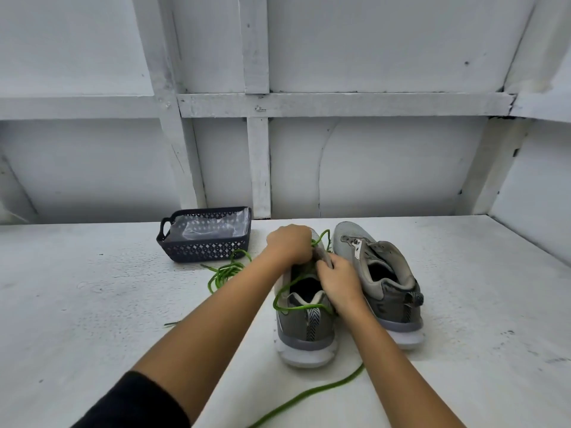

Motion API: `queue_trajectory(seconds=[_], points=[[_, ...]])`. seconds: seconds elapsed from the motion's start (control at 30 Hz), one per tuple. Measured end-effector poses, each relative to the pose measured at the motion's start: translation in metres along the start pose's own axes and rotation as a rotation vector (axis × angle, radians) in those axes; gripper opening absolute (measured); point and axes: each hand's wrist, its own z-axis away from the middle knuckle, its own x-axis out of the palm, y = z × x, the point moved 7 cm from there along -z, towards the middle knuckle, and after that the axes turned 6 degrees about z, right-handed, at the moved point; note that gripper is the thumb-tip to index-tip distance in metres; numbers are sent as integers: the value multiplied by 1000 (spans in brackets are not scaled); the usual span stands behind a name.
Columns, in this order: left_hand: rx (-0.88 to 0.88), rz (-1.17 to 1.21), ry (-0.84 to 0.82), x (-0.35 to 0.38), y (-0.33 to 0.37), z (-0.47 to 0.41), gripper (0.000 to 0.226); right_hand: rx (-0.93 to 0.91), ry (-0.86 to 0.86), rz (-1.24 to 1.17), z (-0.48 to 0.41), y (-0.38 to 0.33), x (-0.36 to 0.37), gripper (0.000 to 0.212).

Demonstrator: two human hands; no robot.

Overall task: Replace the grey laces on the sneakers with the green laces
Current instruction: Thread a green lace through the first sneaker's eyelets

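Two grey sneakers stand side by side on the white table, heels toward me. Over the left sneaker [304,332] both hands work. My left hand [289,242] is curled over its toe end and pinches a green lace [285,305] that loops back across the shoe's opening and heel. My right hand [338,281] grips the shoe's right eyelet edge and tongue. The right sneaker [386,273] has no lace in its eyelets. A second green lace [227,271] lies bundled on the table left of the shoes. No grey laces are visible.
A dark perforated plastic basket [205,251] lined with clear plastic sits at the back left of the table [92,304]. One green lace end [312,392] trails toward me across the table's front. White panelled walls close in behind and at the right.
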Motion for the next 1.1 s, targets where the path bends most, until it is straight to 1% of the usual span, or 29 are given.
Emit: queue_trajectory(seconds=[0.07, 0.13, 0.2, 0.27, 0.33, 0.37, 0.4, 0.47, 0.5, 0.53, 0.57, 0.6, 0.67, 0.7, 0.77, 0.83, 0.9, 0.93, 1.0, 1.1], points=[[21, 266, -21, -4, -12, 3, 14, 9, 6, -1, 0, 1, -1, 36], [37, 627, -36, -14, -29, 14, 20, 15, 8, -8, 0, 3, -1, 37], [72, 996, -37, -30, -43, 32, 16, 25, 13, 0, -2, 4, -1, 36], [123, 1336, -46, -43, -57, 48, 19, 33, 11, 4, -2, 5, 0, 36], [210, 1570, -66, -58, -69, 62, 21, 33, 2, -3, -2, 6, 1, 35], [270, 1657, -104, -65, -73, 69, 19, 33, 0, -5, -2, 7, 1, 34], [357, 1739, -199, -71, -74, 75, 17, 34, 1, -5, -2, 7, 2, 34], [552, 1941, -526, -82, -67, 91, 14, 37, 1, -3, -3, 8, 2, 31], [600, 2013, -659, -90, -65, 98, 17, 38, 0, -1, -3, 8, 3, 30], [602, 2008, -728, -93, -65, 104, 18, 38, 0, 0, -4, 8, 3, 30], [590, 1929, -733, -91, -60, 106, 17, 37, 2, 0, -4, 7, 3, 32], [549, 1788, -695, -85, -53, 103, 18, 37, 5, 0, -4, 8, 3, 34], [337, 1406, -499, -70, -51, 89, 24, 33, 7, 0, -4, 8, 2, 37], [259, 1217, -389, -65, -47, 80, 23, 28, 7, 0, -4, 7, 2, 37], [165, 808, -229, -56, -31, 60, 24, 23, 6, 0, -4, 7, 2, 37], [134, 414, -175, -41, -12, 45, 32, 24, 4, 2, -4, 7, 2, 35], [92, 154, -177, -20, 0, 32, 38, 22, -2, 9, -4, 6, 2, 36], [58, 67, -171, -11, 2, 26, 37, 20, -5, 8, -4, 6, 2, 36], [-1, -25, -128, -1, 3, 18, 33, 23, -4, 6, -4, 5, 1, 36], [-40, -17, -69, 3, -3, 12, 33, 32, -2, 6, -3, 5, 1, 37]])
